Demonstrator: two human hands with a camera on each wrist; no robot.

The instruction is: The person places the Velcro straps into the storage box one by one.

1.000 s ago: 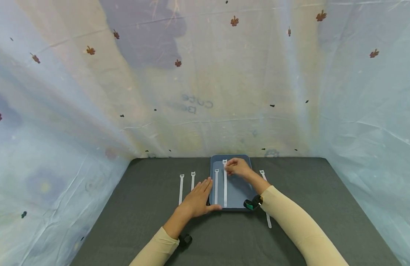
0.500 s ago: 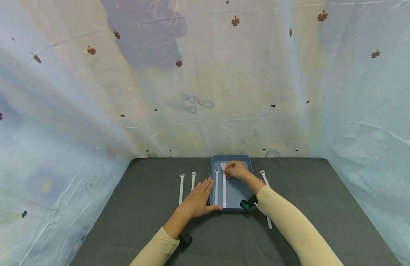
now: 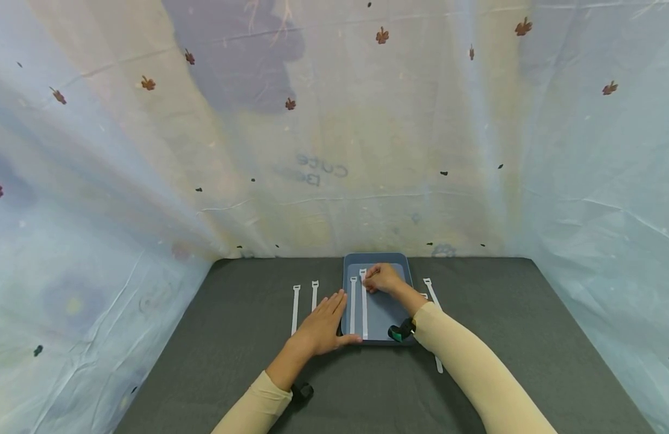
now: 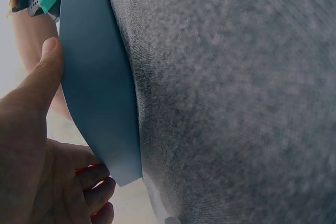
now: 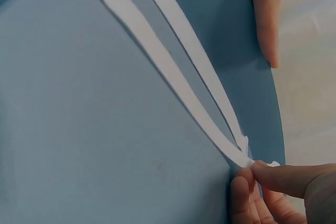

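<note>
A blue-grey tray (image 3: 386, 312) lies on the dark cloth. My right hand (image 3: 384, 279) pinches a white cable strap (image 3: 364, 313) between thumb and fingertips near its slotted head. The strap's tail runs along the tray floor toward the near side. Left of it, a second white strap (image 3: 353, 307) lies in the tray, roughly parallel. In the right wrist view, the pinched strap (image 5: 157, 56) bends up toward the fingertips. My left hand (image 3: 320, 325) rests with extended fingers along the tray's left side, its thumb at the front wall (image 4: 97, 77).
Two white straps, one at the far left (image 3: 296, 307) and one nearer the tray (image 3: 314, 294), lie left of it, partly behind my left hand. Right of the tray, another strap (image 3: 432, 292) passes under my right forearm, with a further strap head (image 3: 424, 295) beside it. A patterned sheet (image 3: 334, 223) hangs behind.
My right hand has shifted slightly left and nearer with the pinched strap, whose head now sits lower and closer to the other strap. The left hand keeps its place.
</note>
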